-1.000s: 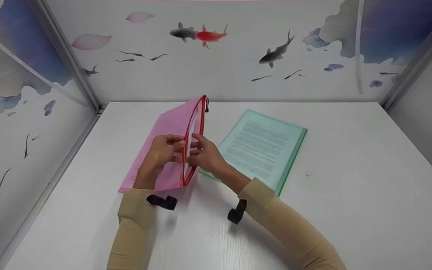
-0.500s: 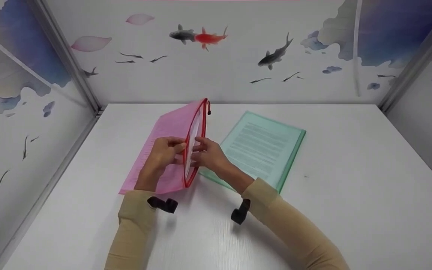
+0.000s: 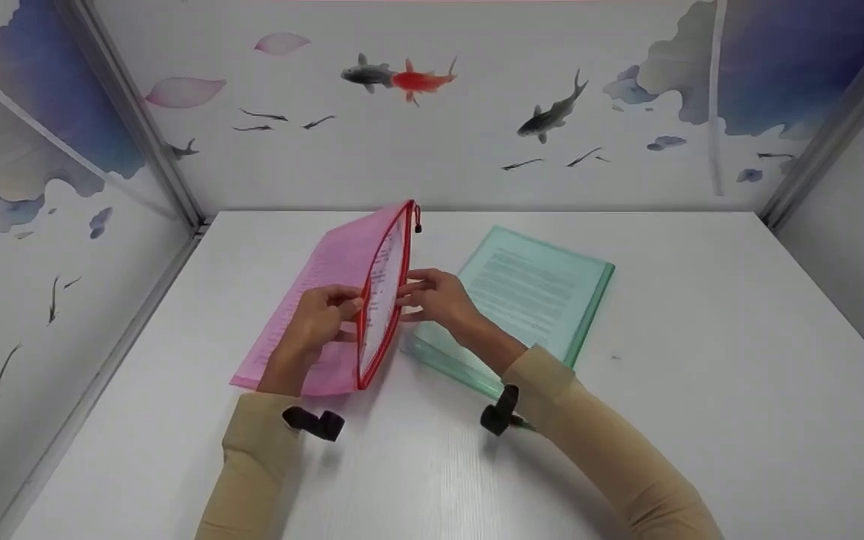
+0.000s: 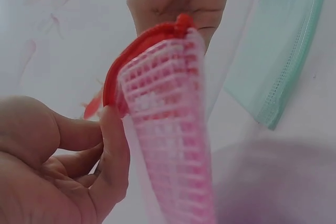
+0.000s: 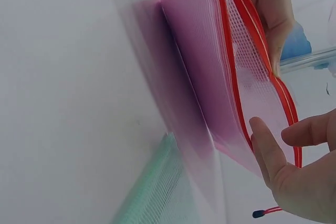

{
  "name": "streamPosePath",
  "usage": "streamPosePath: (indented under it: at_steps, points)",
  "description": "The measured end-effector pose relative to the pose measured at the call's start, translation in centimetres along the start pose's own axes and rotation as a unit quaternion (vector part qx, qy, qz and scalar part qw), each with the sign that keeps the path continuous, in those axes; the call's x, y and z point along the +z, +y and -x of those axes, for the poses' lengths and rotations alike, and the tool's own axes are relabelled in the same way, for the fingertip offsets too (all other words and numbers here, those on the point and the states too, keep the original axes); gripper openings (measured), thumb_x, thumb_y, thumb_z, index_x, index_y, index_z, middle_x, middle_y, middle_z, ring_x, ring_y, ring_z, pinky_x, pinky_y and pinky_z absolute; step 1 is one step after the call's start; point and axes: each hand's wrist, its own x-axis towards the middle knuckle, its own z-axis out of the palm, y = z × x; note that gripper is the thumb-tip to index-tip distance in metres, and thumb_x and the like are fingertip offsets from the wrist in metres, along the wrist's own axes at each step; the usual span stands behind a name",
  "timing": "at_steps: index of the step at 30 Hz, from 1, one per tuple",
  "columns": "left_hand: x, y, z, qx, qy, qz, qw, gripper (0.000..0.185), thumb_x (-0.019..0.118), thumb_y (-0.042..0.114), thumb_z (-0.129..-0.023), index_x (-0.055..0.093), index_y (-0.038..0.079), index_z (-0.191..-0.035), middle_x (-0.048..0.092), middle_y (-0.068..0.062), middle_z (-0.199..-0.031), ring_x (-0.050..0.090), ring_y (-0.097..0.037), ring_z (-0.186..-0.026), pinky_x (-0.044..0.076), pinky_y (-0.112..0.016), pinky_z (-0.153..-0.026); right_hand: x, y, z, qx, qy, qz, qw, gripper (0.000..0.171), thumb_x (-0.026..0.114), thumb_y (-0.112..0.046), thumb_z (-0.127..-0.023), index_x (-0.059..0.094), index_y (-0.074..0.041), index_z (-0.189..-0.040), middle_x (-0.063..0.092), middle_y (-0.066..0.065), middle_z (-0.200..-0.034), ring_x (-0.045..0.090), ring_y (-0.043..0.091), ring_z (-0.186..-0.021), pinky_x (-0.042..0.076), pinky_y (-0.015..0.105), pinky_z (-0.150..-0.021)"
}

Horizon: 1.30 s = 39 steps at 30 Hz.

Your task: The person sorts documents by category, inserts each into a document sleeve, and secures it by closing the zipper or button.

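Near the middle of the white table [image 3: 702,315], toward its left edge, a pink mesh zip pouch [image 3: 319,300] lies with its red-zippered mouth held apart. The left hand [image 3: 316,322] pinches the near lip; the right hand [image 3: 439,296] pinches the far lip with curled fingers. Just to the right lies a green mesh pouch [image 3: 544,292] with printed sheets inside, under the right wrist
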Motion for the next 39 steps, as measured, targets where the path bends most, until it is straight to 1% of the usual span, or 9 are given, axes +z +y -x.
streamPosePath:
  at_steps: [8,13,18,22,26,29,33,37,39]
  points:
    - [-0.7,-0.2,0.3,-0.009,-0.023,-0.013,0.9996,0.034,0.063,0.019,-0.097,0.06,0.009,-0.129,0.062,-0.012,-0.129,0.066,-0.03,-0.105,0.063,-0.036,-0.08,-2.1,-1.8,-1.1,-0.024,-0.011,0.026,0.999,0.038,0.057,-0.01,-0.099,0.054,0.0,-0.136,0.064,0.019,-0.127,0.068,0.026,-0.112,0.06,0.035,-0.089]
    - [-0.8,-0.1,0.3,-0.008,-0.032,-0.016,0.9993,0.035,0.063,0.019,-0.097,0.059,0.009,-0.13,0.06,-0.013,-0.13,0.065,-0.031,-0.106,0.063,-0.036,-0.08,-3.0,-2.4,-2.1,-0.05,0.031,0.018,0.998,0.033,0.058,-0.013,-0.1,0.059,-0.001,-0.131,0.062,0.02,-0.129,0.066,0.026,-0.112,0.061,0.034,-0.088]
    - [-0.9,-0.2,0.4,-0.012,-0.037,-0.021,0.999,0.034,0.062,0.019,-0.097,0.059,0.009,-0.129,0.06,-0.012,-0.13,0.065,-0.031,-0.107,0.062,-0.037,-0.081,-3.6,-2.3,-3.4,-0.083,0.081,0.016,0.993,0.026,0.057,-0.017,-0.101,0.064,-0.006,-0.123,0.064,0.014,-0.124,0.064,0.024,-0.112,0.06,0.035,-0.09]
    - [-0.9,-0.2,0.5,-0.003,-0.044,-0.021,0.9988,0.031,0.061,0.016,-0.098,0.06,0.006,-0.128,0.06,-0.014,-0.127,0.065,-0.031,-0.105,0.063,-0.037,-0.079,-4.0,-2.5,-4.6,-0.117,0.11,0.032,0.987,0.029,0.056,-0.02,-0.1,0.065,-0.005,-0.123,0.064,0.012,-0.125,0.061,0.024,-0.117,0.057,0.037,-0.097]
    - [-1.1,-0.3,0.5,0.013,-0.049,-0.018,0.9986,0.028,0.061,0.014,-0.098,0.061,0.005,-0.124,0.061,-0.015,-0.124,0.067,-0.032,-0.102,0.063,-0.037,-0.077,-3.7,-3.5,-5.7,-0.133,0.136,0.043,0.981,0.029,0.056,-0.024,-0.1,0.067,-0.009,-0.122,0.065,0.009,-0.128,0.058,0.023,-0.121,0.049,0.04,-0.106]
    - [-1.2,-0.4,0.5,0.001,-0.04,-0.02,0.999,0.027,0.061,0.015,-0.098,0.062,0.007,-0.124,0.061,-0.014,-0.125,0.067,-0.032,-0.103,0.063,-0.038,-0.078,-3.0,-4.2,-6.7,-0.128,0.129,0.057,0.982,0.032,0.055,-0.028,-0.101,0.065,-0.013,-0.127,0.064,0.007,-0.131,0.057,0.022,-0.123,0.045,0.042,-0.112]
    - [-1.2,-0.5,0.6,-0.016,-0.032,-0.017,0.9992,0.027,0.061,0.015,-0.097,0.062,0.009,-0.124,0.061,-0.013,-0.126,0.066,-0.031,-0.104,0.063,-0.037,-0.079,-2.8,-5.1,-7.8,-0.107,0.088,0.086,0.987,0.045,0.051,-0.037,-0.103,0.054,-0.017,-0.143,0.055,0.005,-0.146,0.05,0.023,-0.135,0.039,0.044,-0.118]
    - [-1.2,-0.2,0.7,-0.003,-0.043,-0.013,0.999,0.026,0.061,0.013,-0.098,0.061,0.007,-0.123,0.06,-0.013,-0.126,0.065,-0.032,-0.105,0.063,-0.037,-0.078,-3.2,-5.7,-8.5,-0.084,0.072,0.106,0.988,0.058,0.048,-0.044,-0.104,0.04,-0.015,-0.153,0.041,0.005,-0.159,0.035,0.023,-0.15,0.029,0.045,-0.124]
    - [-1.4,-0.1,0.7,0.008,-0.047,-0.012,0.9988,0.025,0.06,0.012,-0.098,0.06,0.007,-0.122,0.06,-0.014,-0.126,0.065,-0.032,-0.104,0.063,-0.037,-0.077,-3.2,-5.8,-8.8,-0.072,0.068,0.107,0.989,0.061,0.047,-0.046,-0.104,0.037,-0.013,-0.155,0.037,0.006,-0.162,0.03,0.025,-0.152,0.026,0.046,-0.126]
